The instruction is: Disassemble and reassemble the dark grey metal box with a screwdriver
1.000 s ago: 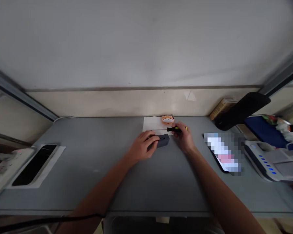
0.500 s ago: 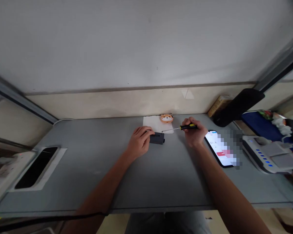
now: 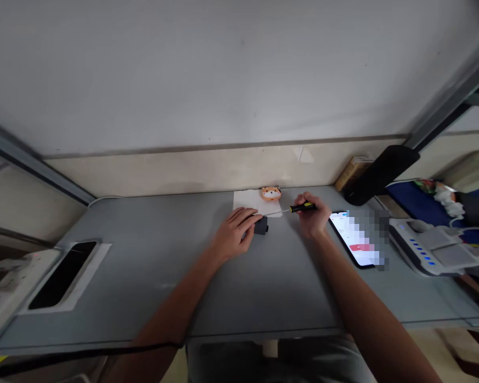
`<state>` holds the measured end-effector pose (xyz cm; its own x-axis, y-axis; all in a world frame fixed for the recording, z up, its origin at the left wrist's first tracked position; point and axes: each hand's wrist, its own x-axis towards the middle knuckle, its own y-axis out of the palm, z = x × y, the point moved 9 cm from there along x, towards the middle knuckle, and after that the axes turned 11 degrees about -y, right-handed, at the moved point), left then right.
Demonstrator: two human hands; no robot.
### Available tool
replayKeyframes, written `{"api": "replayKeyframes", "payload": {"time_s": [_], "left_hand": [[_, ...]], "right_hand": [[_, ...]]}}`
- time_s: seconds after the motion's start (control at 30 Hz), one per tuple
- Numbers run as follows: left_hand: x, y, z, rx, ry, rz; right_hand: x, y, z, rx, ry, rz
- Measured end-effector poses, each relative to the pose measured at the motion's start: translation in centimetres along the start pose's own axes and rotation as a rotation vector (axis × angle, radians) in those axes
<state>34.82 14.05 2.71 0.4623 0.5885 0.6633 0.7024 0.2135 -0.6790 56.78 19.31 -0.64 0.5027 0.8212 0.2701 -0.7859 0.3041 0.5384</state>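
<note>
My left hand [image 3: 236, 232] is closed over a small dark grey box [image 3: 261, 226], covering most of it; its right end sticks out beyond the fingers. Vent slots on the box are now hidden. In my right hand [image 3: 314, 213] is a screwdriver [image 3: 303, 207] with a black and yellow handle, held sideways. Its thin shaft points left, with the tip close to my left fingertips and the top of the box; whether it touches, I cannot tell. Behind the box lies white paper [image 3: 247, 199], with an orange animal-face object [image 3: 271, 193] at its far right corner.
A lit phone [image 3: 355, 247] lies right of my right hand, beside a white power strip [image 3: 423, 250]. A black cylinder [image 3: 383, 175] leans near a book [image 3: 353, 171] at the back right. Another phone [image 3: 64, 274] rests at the left on the grey table [image 3: 143, 255].
My left hand has slid right across the box, covering its slots. The screwdriver tip now ends near the left fingers. The view has shifted slightly.
</note>
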Motion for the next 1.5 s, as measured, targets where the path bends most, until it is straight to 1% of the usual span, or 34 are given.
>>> {"api": "replayKeyframes", "payload": {"time_s": [0.1, 0.27, 0.5, 0.7, 0.83, 0.93, 1.07, 1.3, 1.5], "left_hand": [[0.0, -0.1, -0.1, 0.006, 0.004, -0.015], [-0.1, 0.3, 0.1, 0.007, -0.01, 0.035], [0.2, 0.4, -0.2, 0.036, -0.005, 0.045], [0.4, 0.6, -0.3, 0.042, -0.023, 0.076], [0.5, 0.3, -0.7, 0.048, 0.001, 0.047], [0.5, 0.3, -0.8, 0.039, 0.013, 0.035], [0.3, 0.8, -0.9, 0.039, 0.019, 0.056], [-0.1, 1.6, -1.0, 0.065, 0.006, 0.06], [-0.4, 1.4, -1.0, 0.059, 0.032, 0.036]], "right_hand": [[-0.1, 0.0, -0.1, 0.01, 0.01, -0.013], [0.0, -0.2, -0.4, 0.009, 0.021, -0.005], [0.1, -0.5, -0.5, 0.05, 0.037, -0.045], [-0.2, -1.1, -1.4, 0.142, 0.149, -0.139], [-0.4, -1.4, -2.2, 0.193, 0.23, -0.169], [-0.5, -1.4, -2.4, 0.211, 0.254, -0.164], [-0.6, -1.3, -2.6, 0.218, 0.267, -0.162], [-0.7, -1.5, -2.6, 0.219, 0.274, -0.145], [-0.9, -1.9, -2.5, 0.261, 0.283, -0.174]]}}
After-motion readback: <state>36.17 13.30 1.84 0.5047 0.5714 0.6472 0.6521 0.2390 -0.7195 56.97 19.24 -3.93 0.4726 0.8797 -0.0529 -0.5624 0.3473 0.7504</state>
